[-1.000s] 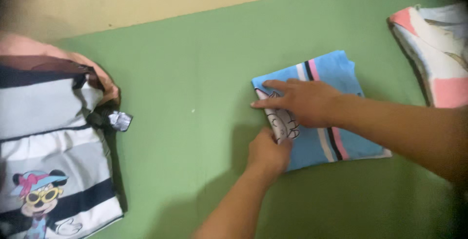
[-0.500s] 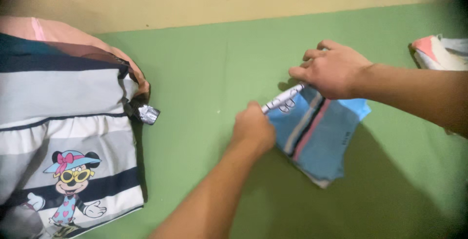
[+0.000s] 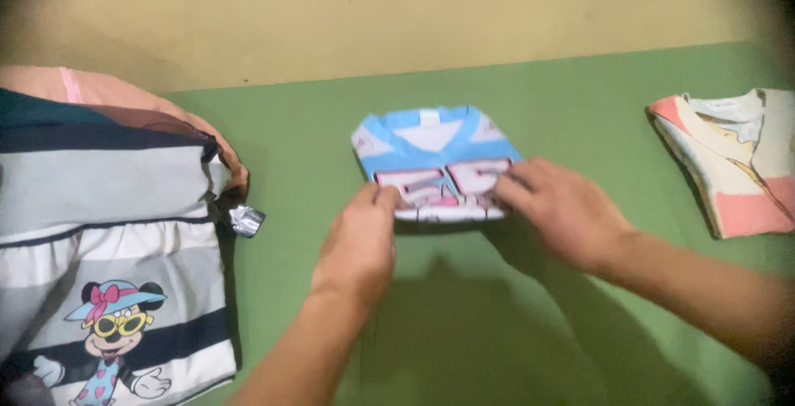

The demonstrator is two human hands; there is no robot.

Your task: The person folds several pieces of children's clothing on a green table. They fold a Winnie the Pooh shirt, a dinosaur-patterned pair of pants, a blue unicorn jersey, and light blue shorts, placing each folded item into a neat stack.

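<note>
Since half a second earlier the blue shirt (image 3: pixel 436 160) got flipped and squared: it was tilted, striped side up, pinched off the surface by both hands; now it lay flat as a neat folded packet, neckline away from the person, pink-and-white print facing up. Camera view also shifted, so the side piles sat a bit differently in frame.

Step in hand read as the final press and tidy of the fold. To do it well: keep both hands flat and low, smooth from the middle out to the near edge, line up the near corners, don't drag the packet sideways or the layers underneath slip.

Left hand (image 3: pixel 358 244) rested at the near left corner of the shirt, fingers (image 3: pixel 383 197) curled loosely together, tips touching the fabric edge; pinching or just pressing could not be told. Right hand (image 3: pixel 556 211) lay on the near right part, fingers (image 3: pixel 517 182) spread a little apart and flat on the cloth, pressing, not gripping. Motion blur on both.

Shirt sat mid-frame on the green surface (image 3: pixel 513 331), close to the tan wall (image 3: pixel 397 16). Striped stack (image 3: pixel 108 232) with a cartoon print lay at left, well apart, a small silver bit (image 3: pixel 246 220) at its edge. Another folded top (image 3: pixel 729 157), peach and cream, lay at right, also apart from the hands
</note>
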